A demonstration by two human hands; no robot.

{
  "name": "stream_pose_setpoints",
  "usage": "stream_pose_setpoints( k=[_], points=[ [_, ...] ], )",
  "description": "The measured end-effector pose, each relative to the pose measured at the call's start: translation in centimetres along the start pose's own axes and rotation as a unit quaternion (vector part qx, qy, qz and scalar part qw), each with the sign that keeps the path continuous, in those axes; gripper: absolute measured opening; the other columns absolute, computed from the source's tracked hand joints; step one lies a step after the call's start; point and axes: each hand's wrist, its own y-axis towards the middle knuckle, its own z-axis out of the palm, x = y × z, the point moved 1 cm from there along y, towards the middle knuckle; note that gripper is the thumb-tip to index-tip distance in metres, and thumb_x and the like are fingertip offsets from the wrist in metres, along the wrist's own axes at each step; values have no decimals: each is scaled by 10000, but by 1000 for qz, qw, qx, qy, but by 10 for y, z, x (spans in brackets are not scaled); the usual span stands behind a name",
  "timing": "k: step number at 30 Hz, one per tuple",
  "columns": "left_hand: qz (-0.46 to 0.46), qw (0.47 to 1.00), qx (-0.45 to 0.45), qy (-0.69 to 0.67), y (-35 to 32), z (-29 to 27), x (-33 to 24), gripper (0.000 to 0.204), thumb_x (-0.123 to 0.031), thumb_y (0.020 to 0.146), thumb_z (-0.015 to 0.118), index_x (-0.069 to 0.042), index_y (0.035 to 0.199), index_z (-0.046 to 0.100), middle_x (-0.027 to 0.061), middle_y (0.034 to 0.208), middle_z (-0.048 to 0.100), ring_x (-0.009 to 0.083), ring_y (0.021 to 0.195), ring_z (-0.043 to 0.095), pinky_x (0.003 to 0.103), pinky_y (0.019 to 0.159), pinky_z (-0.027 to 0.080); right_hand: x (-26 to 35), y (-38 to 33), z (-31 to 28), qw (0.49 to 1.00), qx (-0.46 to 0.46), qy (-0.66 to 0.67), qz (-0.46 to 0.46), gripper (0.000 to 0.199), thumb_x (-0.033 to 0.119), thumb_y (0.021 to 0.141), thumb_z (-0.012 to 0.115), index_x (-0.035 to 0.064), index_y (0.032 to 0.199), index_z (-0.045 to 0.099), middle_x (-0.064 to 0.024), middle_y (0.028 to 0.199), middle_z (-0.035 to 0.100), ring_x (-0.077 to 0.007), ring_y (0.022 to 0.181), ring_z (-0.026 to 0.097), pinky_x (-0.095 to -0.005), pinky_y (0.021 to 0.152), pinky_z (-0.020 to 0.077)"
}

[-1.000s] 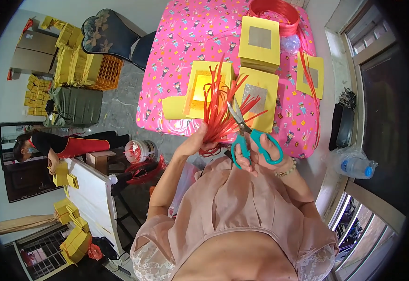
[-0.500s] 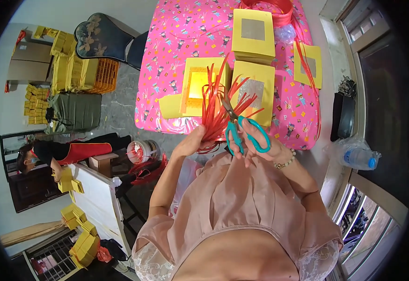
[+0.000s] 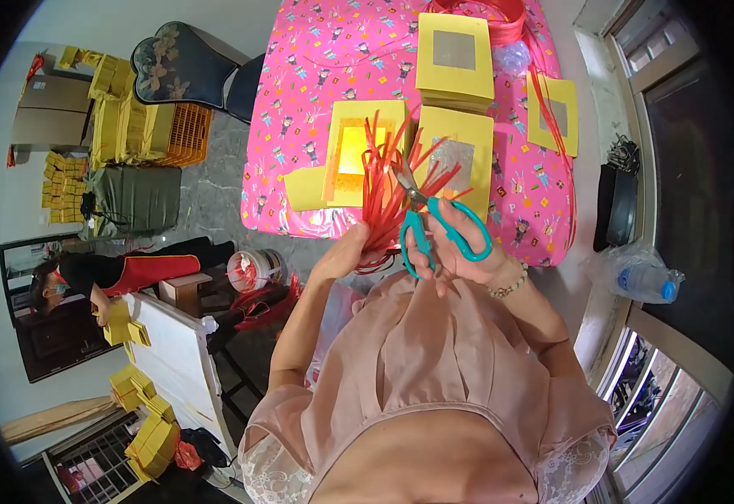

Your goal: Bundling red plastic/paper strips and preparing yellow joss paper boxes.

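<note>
My left hand [image 3: 347, 251] is closed round the lower part of a bunch of red plastic strips [image 3: 380, 206], whose loose ends fan out upward. In my right hand [image 3: 470, 249] is a pair of scissors [image 3: 483, 252] with teal handles, fingers through the loops. Their dark blades reach up among the strips, and the strips partly cover the tips. Beyond the bunch lie stacks of yellow paper with silver squares [image 3: 454, 50] and a yellow sheet with a shiny gold and orange panel [image 3: 354, 151].
A pink patterned tablecloth [image 3: 300, 126] covers the table ahead, with a red strip coil [image 3: 510, 21] at its far edge. A bucket [image 3: 254, 270] stands on the floor at left. Farther left a person [image 3: 157, 273] works at a white table [image 3: 170, 353]. A plastic bottle [image 3: 644, 284] lies at right.
The scissors have shifted slightly to the left and down, and their handles have turned a little in my right hand. My left hand still holds the strips.
</note>
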Motion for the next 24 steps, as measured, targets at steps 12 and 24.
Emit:
stream_pose_setpoints(
  k=[12, 24],
  points=[
    [23, 999, 18, -26, 0, -1, 14, 796, -690, 862, 240, -35, 1269, 438, 25, 1118, 539, 106, 935, 479, 235, 727, 434, -3, 5, -1, 1000, 8, 15, 7, 661, 705, 817, 359, 74, 950, 502, -52, 764, 533, -148, 658, 566, -296, 448, 527],
    [-7, 998, 0, -58, 8, -11, 25, 856, -736, 827, 200, -61, 1314, 400, 40, 1209, 504, 138, 1041, 477, 252, 787, 444, -7, 1, 7, 999, -17, -39, -3, 612, 698, 819, 380, 108, 925, 502, -44, 776, 537, -140, 665, 559, -325, 459, 529]
  ],
)
